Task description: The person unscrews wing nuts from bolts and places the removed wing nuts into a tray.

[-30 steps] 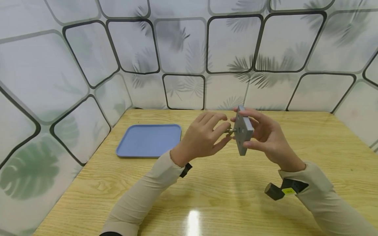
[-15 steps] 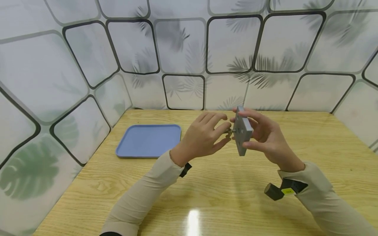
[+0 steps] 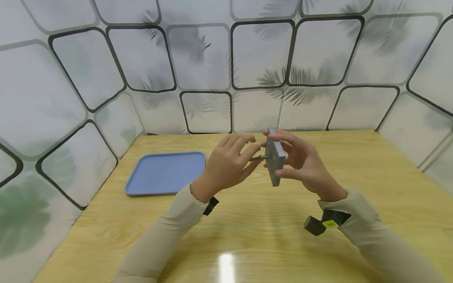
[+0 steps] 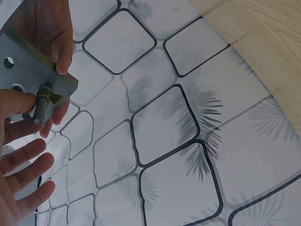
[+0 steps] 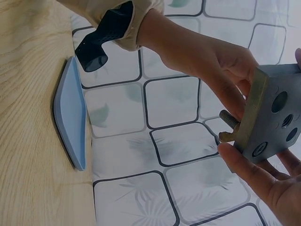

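A thick grey metal plate (image 3: pixel 275 159) with several round holes stands on edge in the air. My right hand (image 3: pixel 304 167) grips it by its edges, thumb on the near side and fingers on the top and far side. From the plate's left face a threaded bolt (image 4: pixel 40 113) sticks out, carrying a brass-coloured wing nut (image 4: pixel 56 98). The thumb and index finger of my left hand (image 3: pixel 226 163) pinch at this wing nut; its other fingers are spread apart. In the right wrist view the bolt's socket head (image 5: pixel 260 149) sits sunk in the plate's opposite face.
A blue tray (image 3: pixel 141 181) lies on the wooden table (image 3: pixel 247 236), left of my left hand. Patterned cloth walls (image 3: pixel 201 70) rise behind the table and at its sides. A black camera (image 3: pixel 315 225) is strapped to my right wrist.
The head view has turned slightly right, so everything sits further left in it. My left fingers have shifted at the wing nut, and more of the bolt shows. The right hand keeps its grip.
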### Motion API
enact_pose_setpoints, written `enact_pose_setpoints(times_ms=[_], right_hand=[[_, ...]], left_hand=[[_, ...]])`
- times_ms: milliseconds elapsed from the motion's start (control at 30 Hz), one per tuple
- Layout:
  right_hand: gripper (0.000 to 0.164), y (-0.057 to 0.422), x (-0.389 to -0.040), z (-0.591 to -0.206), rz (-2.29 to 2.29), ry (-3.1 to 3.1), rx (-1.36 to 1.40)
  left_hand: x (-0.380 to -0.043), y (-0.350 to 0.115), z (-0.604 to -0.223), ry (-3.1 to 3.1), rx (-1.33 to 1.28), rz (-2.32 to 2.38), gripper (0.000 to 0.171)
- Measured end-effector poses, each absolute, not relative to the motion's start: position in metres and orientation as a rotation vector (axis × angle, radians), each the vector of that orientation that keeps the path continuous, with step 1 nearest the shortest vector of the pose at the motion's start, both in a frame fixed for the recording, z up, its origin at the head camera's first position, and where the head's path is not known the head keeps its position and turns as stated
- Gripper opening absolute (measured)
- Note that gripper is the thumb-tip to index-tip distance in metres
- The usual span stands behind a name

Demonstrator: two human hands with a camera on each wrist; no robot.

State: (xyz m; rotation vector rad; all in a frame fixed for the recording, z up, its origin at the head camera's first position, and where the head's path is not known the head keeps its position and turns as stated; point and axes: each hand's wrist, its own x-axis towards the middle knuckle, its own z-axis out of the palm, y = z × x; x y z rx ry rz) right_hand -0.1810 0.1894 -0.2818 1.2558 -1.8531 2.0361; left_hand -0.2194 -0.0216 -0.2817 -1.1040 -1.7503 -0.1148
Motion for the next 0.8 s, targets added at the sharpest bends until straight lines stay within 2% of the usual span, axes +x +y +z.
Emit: enact_pose_setpoints(times_ms=[267, 533, 800], right_hand=[[0.063, 0.1844, -0.1831, -0.2791, 2.037, -1.881, 1.242], [0.063, 0.1892, -0.1803, -0.2792, 2.042, -1.862, 1.236], [0.063, 0.1903, -0.1805, -0.2795, 2.033, -1.864, 1.234]], left_hand=[[-0.2183, -0.027, -0.2812, -1.739, -1.073, -0.142, 0.018], [-0.2185, -0.02, -0.2803, -1.618, -1.122, -0.199, 0.005], [-0.2178, -0.0206, -0.2813, -1.699, -1.161, -0.159, 0.022]])
